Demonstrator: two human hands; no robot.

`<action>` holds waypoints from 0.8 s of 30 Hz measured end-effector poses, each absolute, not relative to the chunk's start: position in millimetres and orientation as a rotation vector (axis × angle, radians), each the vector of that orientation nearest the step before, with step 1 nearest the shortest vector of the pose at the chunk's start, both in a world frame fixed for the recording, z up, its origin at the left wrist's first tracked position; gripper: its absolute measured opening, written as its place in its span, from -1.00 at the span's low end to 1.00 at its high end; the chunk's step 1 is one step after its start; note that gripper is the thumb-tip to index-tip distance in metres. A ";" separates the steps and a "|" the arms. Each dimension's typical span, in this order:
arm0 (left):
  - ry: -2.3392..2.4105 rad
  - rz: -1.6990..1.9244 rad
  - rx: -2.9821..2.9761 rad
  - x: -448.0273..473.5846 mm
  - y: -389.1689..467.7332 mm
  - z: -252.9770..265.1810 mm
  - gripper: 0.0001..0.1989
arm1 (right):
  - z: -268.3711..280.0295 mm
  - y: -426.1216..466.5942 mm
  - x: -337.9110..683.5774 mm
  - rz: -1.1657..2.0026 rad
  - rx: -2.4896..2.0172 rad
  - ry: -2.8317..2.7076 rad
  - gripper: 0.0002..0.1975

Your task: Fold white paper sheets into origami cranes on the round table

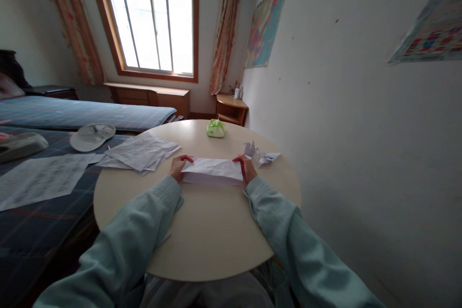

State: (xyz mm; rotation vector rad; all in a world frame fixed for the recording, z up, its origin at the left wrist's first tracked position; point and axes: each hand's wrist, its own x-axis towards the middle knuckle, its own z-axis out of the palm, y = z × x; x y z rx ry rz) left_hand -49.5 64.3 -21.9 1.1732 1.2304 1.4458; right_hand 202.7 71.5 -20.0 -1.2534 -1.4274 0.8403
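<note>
A folded sheet of white paper (212, 167) is stretched lengthwise between my two hands, over the middle of the round table (216, 231). My left hand (178, 167) grips its left end, thumb on top. At the right end my right hand (247, 168) pinches the paper the same way. Creases run across the sheet, and its near part hangs as a lower flap. Just beyond my right hand stand folded paper figures (267, 157) with pointed tips.
Loose paper sheets (142, 151) overlap at the table's left edge. A green tissue pack (215, 128) lies at the far side. To the left, a bed (39, 197) holds a printed sheet (46, 178) and a pale cap (92, 137). A white wall (361, 154) rises close on the right.
</note>
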 end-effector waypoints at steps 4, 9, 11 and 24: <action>1.245 1.463 1.194 -49.1 65.8 -23.8 -0.88 | -15.8 64.8 198.8 1.075 -1.252 -1.312 -0.71; 1.480 1.486 1.268 -49.9 68.0 -21.2 -0.78 | -19.6 65.5 200.0 0.849 -1.342 -1.394 -0.57; 1.646 1.480 1.428 -49.2 65.1 -15.9 -0.75 | -20.0 66.1 200.8 0.714 -1.406 -1.457 -0.57; 1.385 0.525 2.578 11.5 15.3 -19.5 -0.52 | -20.4 63.8 199.0 0.580 -1.469 -1.597 -0.58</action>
